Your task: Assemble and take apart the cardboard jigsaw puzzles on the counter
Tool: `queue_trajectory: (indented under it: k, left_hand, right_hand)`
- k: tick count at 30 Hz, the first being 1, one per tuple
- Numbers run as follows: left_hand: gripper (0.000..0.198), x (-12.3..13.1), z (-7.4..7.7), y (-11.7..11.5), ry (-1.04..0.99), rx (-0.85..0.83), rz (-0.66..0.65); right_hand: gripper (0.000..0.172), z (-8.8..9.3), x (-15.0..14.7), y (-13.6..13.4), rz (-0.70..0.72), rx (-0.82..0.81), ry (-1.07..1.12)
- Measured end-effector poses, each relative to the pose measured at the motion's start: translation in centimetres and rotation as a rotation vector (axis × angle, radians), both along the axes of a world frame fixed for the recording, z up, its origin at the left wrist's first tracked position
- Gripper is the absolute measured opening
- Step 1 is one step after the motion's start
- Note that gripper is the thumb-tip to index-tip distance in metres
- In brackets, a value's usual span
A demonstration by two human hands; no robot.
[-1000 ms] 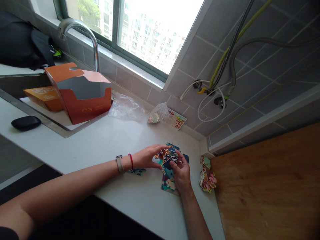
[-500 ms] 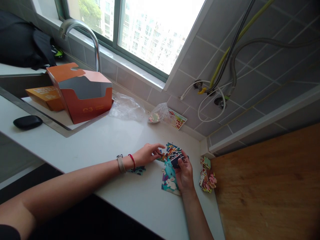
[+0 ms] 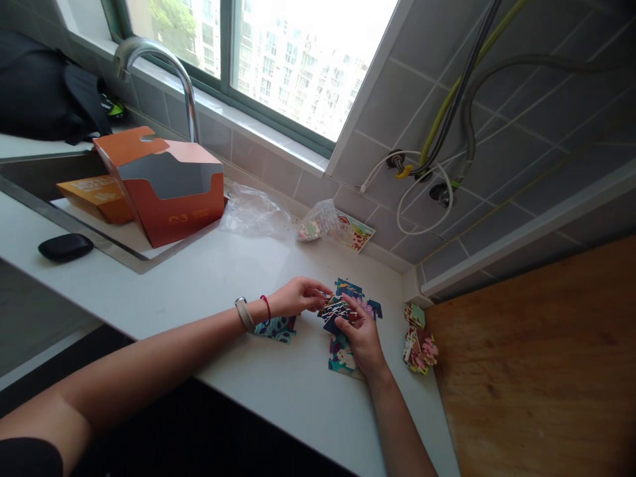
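Note:
My right hand (image 3: 365,338) grips a fanned stack of jigsaw puzzle pieces (image 3: 336,313), dark with pale edges, thumb on top. At the stack's left side, my left hand (image 3: 298,296) has its fingers closed on a brownish puzzle piece, mostly hidden by the fingertips. Beneath both hands lies a joined puzzle section (image 3: 342,358) with a white rabbit on teal. Its upper part (image 3: 349,287) shows dark blue and purple pieces beyond the stack. Other teal puzzle pieces (image 3: 278,329) lie under and beside my left wrist.
More puzzle pieces (image 3: 417,348) are heaped at the counter's right end, beside a wooden board (image 3: 536,358). Toward the wall lie a clear bag with pieces (image 3: 313,228), a picture card (image 3: 358,233) and crumpled plastic (image 3: 256,215). An orange box (image 3: 183,215) stands over the sink; a black mouse (image 3: 65,247) lies left.
My right hand has brought the stack lower and left over the joined section, covering more of it. My left fingers have closed in at the stack's edge. The view has shifted slightly.

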State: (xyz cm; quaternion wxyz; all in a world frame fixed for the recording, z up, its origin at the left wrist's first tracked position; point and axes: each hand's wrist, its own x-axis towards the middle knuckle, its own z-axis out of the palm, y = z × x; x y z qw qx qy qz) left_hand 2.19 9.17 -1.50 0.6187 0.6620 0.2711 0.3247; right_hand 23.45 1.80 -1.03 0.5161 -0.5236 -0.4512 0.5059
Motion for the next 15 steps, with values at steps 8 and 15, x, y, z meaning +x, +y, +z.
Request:
queue_trajectory:
  k: [8, 15]
  left_hand:
    - [0.058, -1.6, -0.3, 1.2, 0.469, 0.730, 0.176]
    - [0.061, -1.2, -0.9, 0.7, 0.805, 0.704, 0.129]
  right_hand:
    - [0.074, 0.5, 0.4, 0.1, -0.054, -0.041, 0.068]
    - [0.071, 0.6, 1.2, 0.5, -0.196, -0.082, 0.358]
